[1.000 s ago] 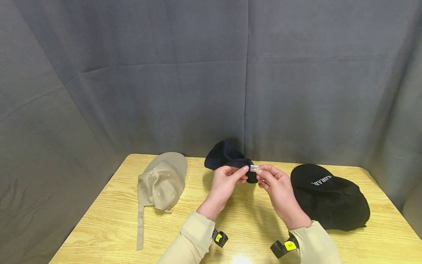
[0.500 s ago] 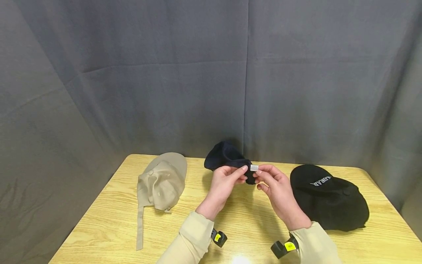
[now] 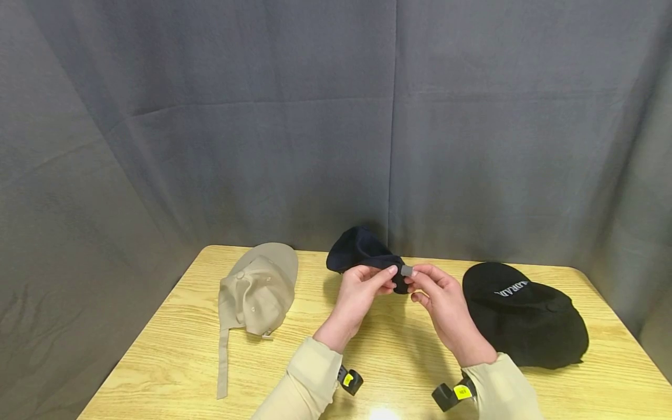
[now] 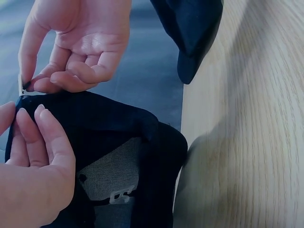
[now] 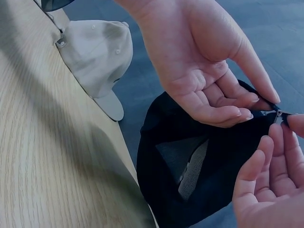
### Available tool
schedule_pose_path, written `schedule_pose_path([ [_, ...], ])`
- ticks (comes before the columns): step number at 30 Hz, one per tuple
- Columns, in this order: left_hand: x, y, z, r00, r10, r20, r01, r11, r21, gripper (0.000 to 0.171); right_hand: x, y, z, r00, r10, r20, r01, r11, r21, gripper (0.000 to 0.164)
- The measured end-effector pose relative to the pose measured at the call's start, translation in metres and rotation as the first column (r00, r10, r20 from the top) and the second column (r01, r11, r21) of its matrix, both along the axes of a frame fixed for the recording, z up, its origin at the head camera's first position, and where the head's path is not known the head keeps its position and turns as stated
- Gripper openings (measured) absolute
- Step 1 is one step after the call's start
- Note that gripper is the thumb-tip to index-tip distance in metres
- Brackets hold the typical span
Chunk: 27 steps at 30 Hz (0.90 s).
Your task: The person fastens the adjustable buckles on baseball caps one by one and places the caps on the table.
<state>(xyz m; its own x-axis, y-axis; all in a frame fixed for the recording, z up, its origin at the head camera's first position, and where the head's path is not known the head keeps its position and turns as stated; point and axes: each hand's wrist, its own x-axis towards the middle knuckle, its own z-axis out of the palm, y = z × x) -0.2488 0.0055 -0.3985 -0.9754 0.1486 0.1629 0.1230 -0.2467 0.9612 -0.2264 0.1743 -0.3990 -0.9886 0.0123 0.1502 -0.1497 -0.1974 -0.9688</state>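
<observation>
A navy cap (image 3: 359, 248) is held up near the back of the table, its inside facing the wrist cameras. My left hand (image 3: 354, 296) pinches the cap's back edge between thumb and fingers. Close beside it, my right hand (image 3: 443, 300) pinches a small metal buckle (image 3: 406, 270) at the end of the cap's strap. In the left wrist view the cap's dark band (image 4: 118, 114) hangs below the fingertips, with a grey lining (image 4: 111, 171) inside. The right wrist view shows the buckle (image 5: 279, 114) between both hands' fingertips.
On the left of the wooden table (image 3: 173, 350) lies a beige cap (image 3: 259, 291), its long strap (image 3: 223, 361) trailing toward the front. A black cap (image 3: 530, 321) with white lettering lies at the right. A grey curtain (image 3: 315, 146) hangs behind the table.
The buckle in my right fingers has tilted, going from bright silver to a darker grey face. Both hands have stayed almost in place, and the other caps are unmoved.
</observation>
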Motion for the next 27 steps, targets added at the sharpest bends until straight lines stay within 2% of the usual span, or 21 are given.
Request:
schedule_pose_path([
  [4, -0.002, -0.001, 0.002, 0.999, -0.017, 0.032, 0.014, 0.995, 0.096, 0.022, 0.0, -0.001, 0.001, 1.0, -0.02, -0.013, 0.02, 1.0, 0.005, 0.013],
  [9, -0.005, -0.007, 0.006, 0.998, -0.024, 0.063, 0.008, 0.971, 0.238, 0.017, 0.001, -0.002, 0.002, 0.999, -0.048, -0.017, 0.048, 0.999, -0.015, 0.011],
  [12, -0.006, -0.01, 0.009, 0.997, -0.016, 0.079, -0.006, 0.963, 0.271, 0.013, 0.001, -0.003, 0.003, 0.998, -0.066, -0.018, 0.065, 0.998, -0.018, 0.011],
  [15, -0.007, -0.012, 0.011, 0.994, -0.034, 0.104, 0.001, 0.953, 0.304, 0.009, 0.001, -0.002, 0.002, 0.997, -0.074, -0.017, 0.074, 0.997, -0.014, 0.011],
  [23, -0.008, -0.018, 0.013, 0.985, -0.103, 0.136, 0.039, 0.914, 0.404, 0.016, 0.0, -0.001, 0.002, 0.995, -0.094, -0.014, 0.094, 0.996, -0.009, 0.011],
  [27, -0.009, -0.022, 0.014, 0.984, -0.093, 0.155, 0.017, 0.901, 0.433, 0.013, 0.001, -0.001, 0.003, 0.995, -0.097, -0.017, 0.097, 0.995, -0.017, 0.012],
])
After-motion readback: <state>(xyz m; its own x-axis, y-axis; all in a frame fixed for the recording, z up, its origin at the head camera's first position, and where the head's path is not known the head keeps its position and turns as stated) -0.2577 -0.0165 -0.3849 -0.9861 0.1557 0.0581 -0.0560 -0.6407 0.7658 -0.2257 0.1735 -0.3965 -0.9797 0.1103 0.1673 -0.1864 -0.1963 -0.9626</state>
